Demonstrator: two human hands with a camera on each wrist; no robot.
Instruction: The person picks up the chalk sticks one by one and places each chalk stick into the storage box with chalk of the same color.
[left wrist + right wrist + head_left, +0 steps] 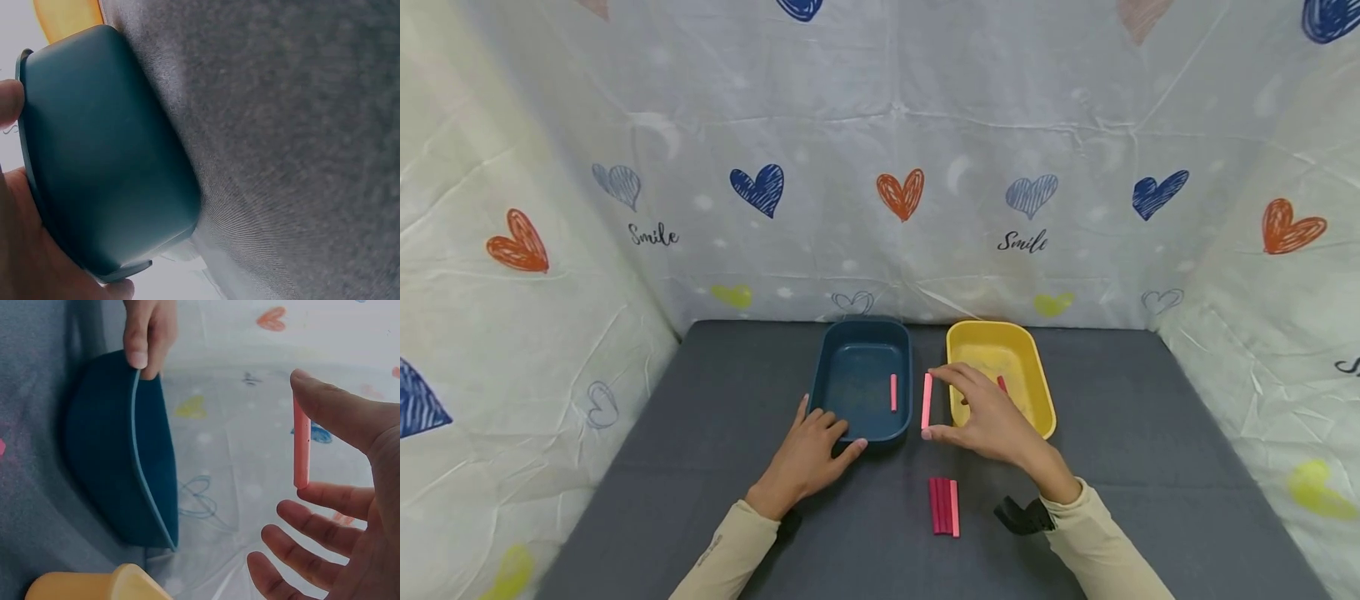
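My right hand [992, 417] holds a light pink stick [302, 444] by its two ends, between thumb and index finger, with the other fingers spread. In the head view it is above the gap between a dark blue tray [865, 332] and a yellow tray [992, 329]. My left hand [808, 454] grips the blue tray's near left corner, thumb on the near rim. Another light pink stick [893, 392] lies inside the blue tray on its right side. A dark red stick [1002, 384] in the yellow tray is partly hidden by my right hand.
Nearer me on the grey-covered table [865, 550], several dark red sticks [939, 506] lie side by side with a light pink stick [955, 508]. A dark strap [1024, 517] hangs at the right wrist. White cloth with printed hearts [900, 196] encloses the back and sides.
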